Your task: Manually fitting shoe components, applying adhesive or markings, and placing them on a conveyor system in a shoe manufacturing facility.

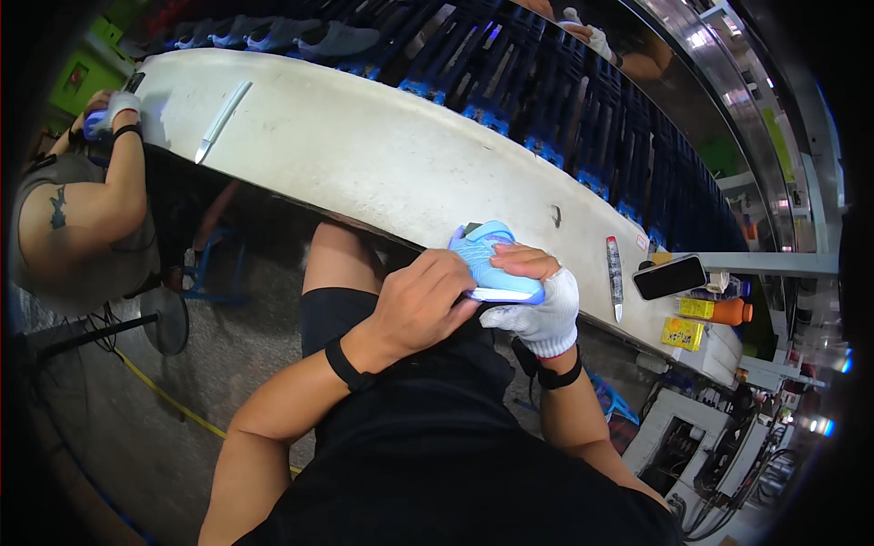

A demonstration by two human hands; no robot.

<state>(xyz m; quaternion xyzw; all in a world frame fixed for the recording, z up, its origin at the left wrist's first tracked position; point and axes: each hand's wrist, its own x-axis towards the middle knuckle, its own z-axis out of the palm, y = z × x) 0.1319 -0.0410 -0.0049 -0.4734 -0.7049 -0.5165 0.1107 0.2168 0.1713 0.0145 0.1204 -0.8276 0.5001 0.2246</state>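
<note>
A light blue shoe (479,253) with a white and violet sole is held over the near edge of the pale worktable (364,146). My right hand (551,314) grips it from the right, in a white glove that leaves the thumb side bare; the thumb lies across the upper. My left hand (421,305) is bare, with its fingers curled and pressed together against the sole edge on the left. Whether something small sits between those fingers is hidden.
On the table to the right lie a pen-shaped knife (614,278), a phone (670,277), an orange bottle (728,311) and a yellow packet (683,334). A white-handled blade (223,123) lies at left. Beyond runs a dark slatted conveyor (510,82) carrying grey shoes (337,39). A co-worker (91,200) sits at left.
</note>
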